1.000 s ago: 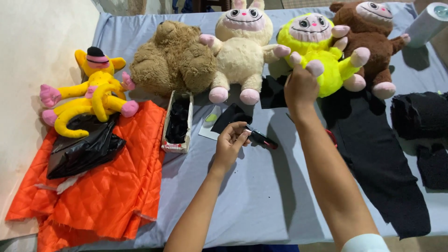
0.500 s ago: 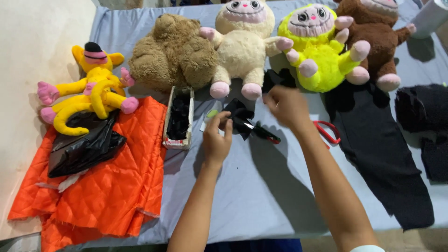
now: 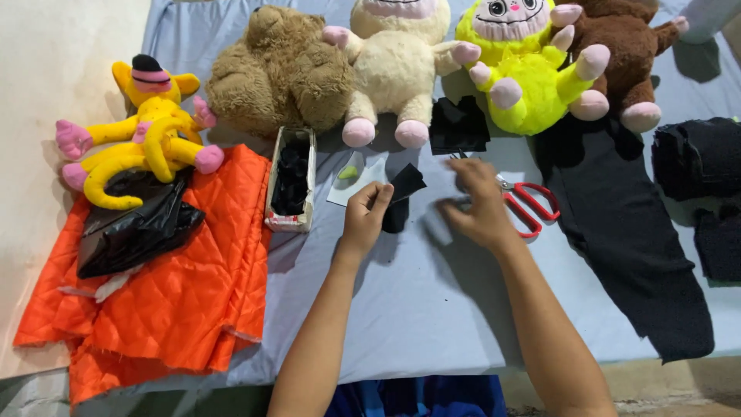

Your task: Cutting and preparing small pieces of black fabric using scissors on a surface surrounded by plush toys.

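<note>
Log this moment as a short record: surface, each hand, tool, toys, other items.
Surface: table covered in a light blue sheet
Left hand: pinching a black fabric piece
Right hand: blurred, just above the sheet, beside the red scissors
Toys: brown teddy, cream plush, neon yellow plush, dark brown plush, yellow plush at far left
Other: orange quilted fabric, small box of black pieces
</note>
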